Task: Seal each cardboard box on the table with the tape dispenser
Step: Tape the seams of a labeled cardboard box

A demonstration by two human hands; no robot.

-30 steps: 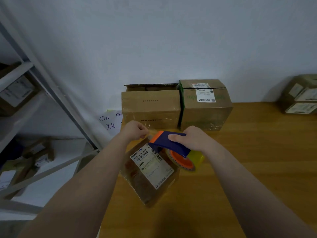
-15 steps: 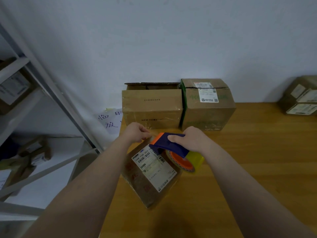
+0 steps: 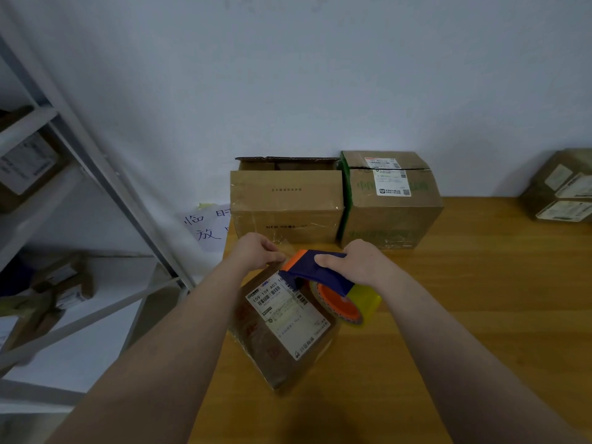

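A small brown cardboard box (image 3: 275, 344) with a white shipping label lies turned at an angle near the table's left edge. My right hand (image 3: 358, 262) grips the blue and orange tape dispenser (image 3: 315, 270) over the box's far corner; its orange reel with yellowish tape (image 3: 347, 307) hangs beside the box. My left hand (image 3: 256, 251) pinches the clear tape end at the dispenser's orange tip, above the box's far edge. Behind stand an open-topped carton (image 3: 286, 200) and a closed carton with green print (image 3: 390, 206).
The wooden table (image 3: 480, 299) runs right, with more labelled boxes (image 3: 563, 190) at its far right against the wall. A grey metal shelf rack (image 3: 80, 174) holding parcels stands left. A handwritten paper sheet (image 3: 208, 227) sits by the wall.
Both hands and the dispenser stay almost where they were over the small box; the view has shifted slightly. My left fingers remain at the tape end.
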